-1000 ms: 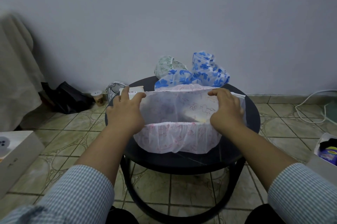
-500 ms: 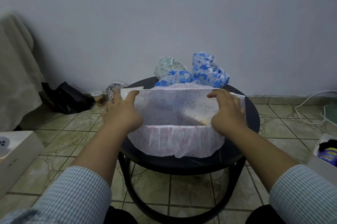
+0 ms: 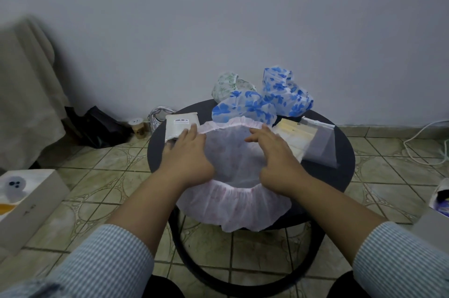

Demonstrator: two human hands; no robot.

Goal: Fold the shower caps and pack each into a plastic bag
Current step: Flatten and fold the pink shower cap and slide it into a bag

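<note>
I've got one head cam, wide-angle, looking fwd and down over the round table (image 3: 345, 176), close enough that both forearms fill the bottom (no 2nd view).

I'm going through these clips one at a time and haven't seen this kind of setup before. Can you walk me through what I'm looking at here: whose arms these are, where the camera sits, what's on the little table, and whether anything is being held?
There is no machine here. A person wears a wide-angle camera on the head, so you look forward and down along their own arms. The left hand and right hand lie with spread fingers on a pale pink shower cap, flattening it on a round black table; its near edge hangs over the rim. Neither hand grips anything. Behind it sit crumpled caps: two blue-flowered caps and a green-patterned cap. A white packet with a barcode label lies at the left, and clear plastic bags at the right. The floor is tiled, and a white box stands at the left.
</note>
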